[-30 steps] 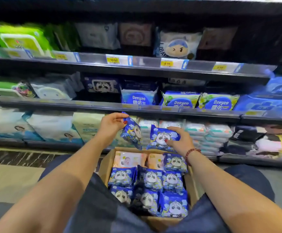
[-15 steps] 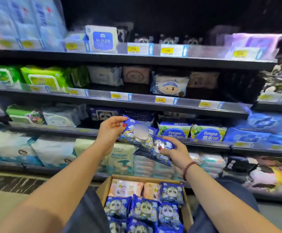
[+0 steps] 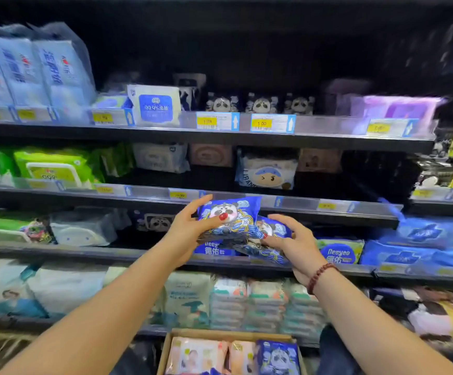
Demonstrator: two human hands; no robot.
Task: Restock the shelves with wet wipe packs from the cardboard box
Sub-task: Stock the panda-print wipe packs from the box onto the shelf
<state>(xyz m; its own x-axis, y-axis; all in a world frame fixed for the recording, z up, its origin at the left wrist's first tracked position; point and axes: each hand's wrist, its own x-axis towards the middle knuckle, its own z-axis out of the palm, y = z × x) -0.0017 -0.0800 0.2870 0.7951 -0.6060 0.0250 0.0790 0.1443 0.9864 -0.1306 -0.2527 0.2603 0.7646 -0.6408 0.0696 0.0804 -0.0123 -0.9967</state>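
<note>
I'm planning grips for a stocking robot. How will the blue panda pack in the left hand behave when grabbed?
Probably soft: the blue panda pack looks puffy, ends crinkled. Likely light: the left hand holds it raised alone. Glossy film may slip.

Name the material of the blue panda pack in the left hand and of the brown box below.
Blue panda-printed pack: soft plastic film, likely; glossy sheen, crinkled sealed edges. Brown open-topped box: matte cardboard, probably; dull tan walls, plain rim.
</note>
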